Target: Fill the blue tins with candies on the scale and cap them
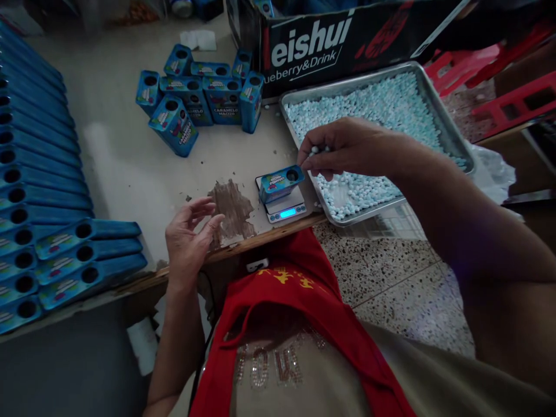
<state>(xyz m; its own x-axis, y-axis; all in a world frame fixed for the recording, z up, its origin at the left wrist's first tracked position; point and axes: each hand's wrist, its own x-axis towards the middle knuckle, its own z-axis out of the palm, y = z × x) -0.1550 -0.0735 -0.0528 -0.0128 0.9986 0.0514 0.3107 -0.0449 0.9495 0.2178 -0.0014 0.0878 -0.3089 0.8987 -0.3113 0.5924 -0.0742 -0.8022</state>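
Note:
A small blue candy box with a round hole in its top stands on a digital scale whose display glows blue. My right hand is closed around several pale blue candies, its fingertips right beside the hole end of the box. Behind and below that hand lies a metal tray spread with the same pale candies. My left hand hovers near the table's front edge, left of the scale, fingers apart and holding nothing.
Rows of blue boxes fill the table's left side. Several more boxes stand at the back middle. Behind the tray is a black printed carton. A red plastic stool is at the far right. The table has a worn patch in front.

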